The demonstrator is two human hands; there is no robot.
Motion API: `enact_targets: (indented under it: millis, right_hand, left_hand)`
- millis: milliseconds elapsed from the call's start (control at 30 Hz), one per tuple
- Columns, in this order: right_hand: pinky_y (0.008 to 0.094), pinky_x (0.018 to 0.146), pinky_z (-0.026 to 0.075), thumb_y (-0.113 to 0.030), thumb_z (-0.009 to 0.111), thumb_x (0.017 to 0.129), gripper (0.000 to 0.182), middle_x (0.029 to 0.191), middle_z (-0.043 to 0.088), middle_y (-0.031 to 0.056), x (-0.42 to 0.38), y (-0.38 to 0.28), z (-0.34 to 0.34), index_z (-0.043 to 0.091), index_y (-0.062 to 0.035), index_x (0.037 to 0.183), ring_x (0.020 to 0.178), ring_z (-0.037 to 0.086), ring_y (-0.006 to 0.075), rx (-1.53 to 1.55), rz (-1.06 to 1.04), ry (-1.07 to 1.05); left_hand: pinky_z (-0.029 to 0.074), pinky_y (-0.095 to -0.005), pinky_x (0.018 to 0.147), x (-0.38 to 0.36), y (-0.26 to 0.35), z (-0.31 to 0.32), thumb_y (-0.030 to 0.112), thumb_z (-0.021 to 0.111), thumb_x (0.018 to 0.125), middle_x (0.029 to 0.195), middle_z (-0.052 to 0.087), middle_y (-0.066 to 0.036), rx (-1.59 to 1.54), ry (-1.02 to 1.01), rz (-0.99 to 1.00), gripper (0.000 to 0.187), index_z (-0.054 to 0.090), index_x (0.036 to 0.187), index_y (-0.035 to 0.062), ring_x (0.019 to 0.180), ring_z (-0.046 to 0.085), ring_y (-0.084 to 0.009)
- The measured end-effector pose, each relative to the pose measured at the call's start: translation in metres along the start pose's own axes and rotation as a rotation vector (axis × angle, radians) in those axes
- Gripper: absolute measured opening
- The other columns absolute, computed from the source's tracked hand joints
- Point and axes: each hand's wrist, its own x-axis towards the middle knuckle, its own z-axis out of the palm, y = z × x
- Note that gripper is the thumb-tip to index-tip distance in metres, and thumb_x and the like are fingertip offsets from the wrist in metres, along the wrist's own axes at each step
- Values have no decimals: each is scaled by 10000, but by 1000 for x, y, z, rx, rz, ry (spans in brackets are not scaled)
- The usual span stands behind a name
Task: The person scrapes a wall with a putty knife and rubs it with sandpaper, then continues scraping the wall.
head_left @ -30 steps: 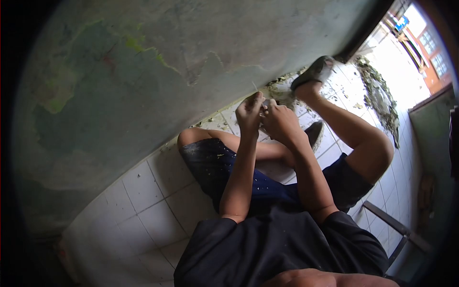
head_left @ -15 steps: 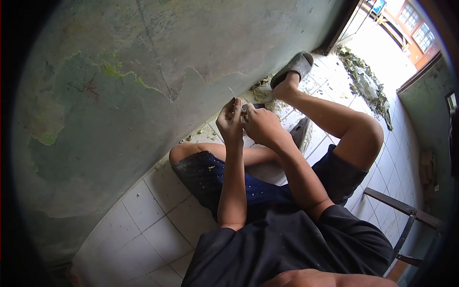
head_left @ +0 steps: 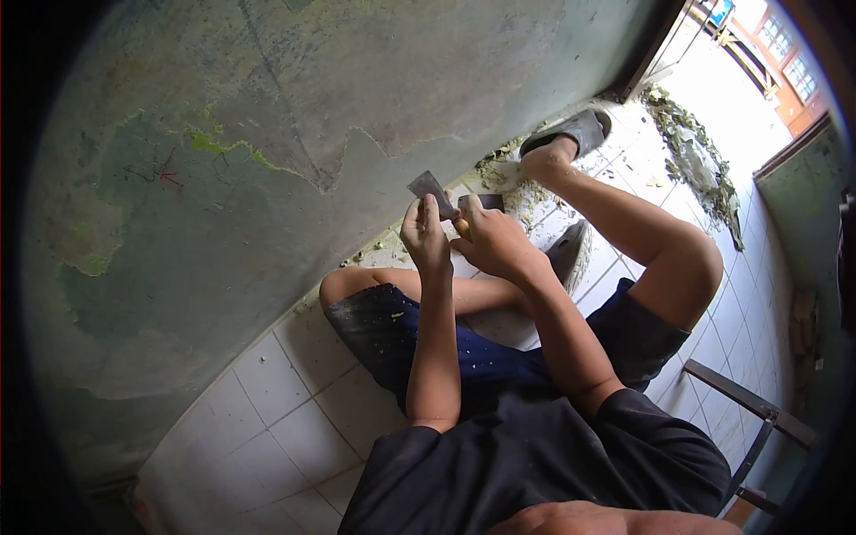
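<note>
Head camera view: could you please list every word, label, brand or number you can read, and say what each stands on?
None can be read. The scraper blade held by the left hand and right hand shows no marking. The red scribble on the wall forms no legible letters.

Daylight floods in from the doorway (head_left: 713,80) at upper right, washing that corner out to near white and putting glare on the floor tiles (head_left: 740,294) beside it. The peeling wall (head_left: 267,134) sits in soft, even shade, dimming toward the lower left. A fisheye lens bends wall and tile lines, and a black vignette rings the frame. Hands and blade at center are reasonably sharp; detail softens toward the edges
</note>
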Motion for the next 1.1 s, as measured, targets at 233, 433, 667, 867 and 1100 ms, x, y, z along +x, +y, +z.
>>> enact_targets:
  millis: [233,433,667,867,1100]
  right_hand:
    - [515,747,518,-298,698,925,378,839,688,272,8,5,-2,554,35,1032,836,680,460,104,-63,-74]
    - [499,750,521,-313,696,951,379,890,698,287,19,22,11,612,52,1010,867,690,456,153,-126,-140]
    - [494,761,538,-307,642,999,395,895,704,311,36,28,22,575,78,1053,898,703,474,344,-61,-186]
    - [323,590,493,-294,604,1047,374,773,678,121,63,31,22,614,74,976,644,609,141,583,-46,-388]
    - [291,736,482,-250,573,1073,289,936,658,39,79,34,26,611,32,1124,763,587,118,579,-290,-587]
  left_hand:
    - [494,-273,787,10,2,-1,175,545,1072,1050,750,-115,35,88,-21,225,674,1087,-8,828,646,-107]
    - [501,-256,738,15,-8,-4,194,531,1087,987,730,-92,11,131,31,231,639,1004,7,823,635,-97]
    - [425,-231,601,24,-32,-20,289,547,1087,793,543,37,147,170,146,251,593,976,68,712,518,-38]
    - [384,-221,585,22,-14,-13,280,585,1070,778,491,41,194,302,214,230,585,1020,56,687,462,-28]
    - [403,-260,625,31,26,-19,201,564,1069,773,501,-1,348,326,349,209,549,976,14,715,471,-66]
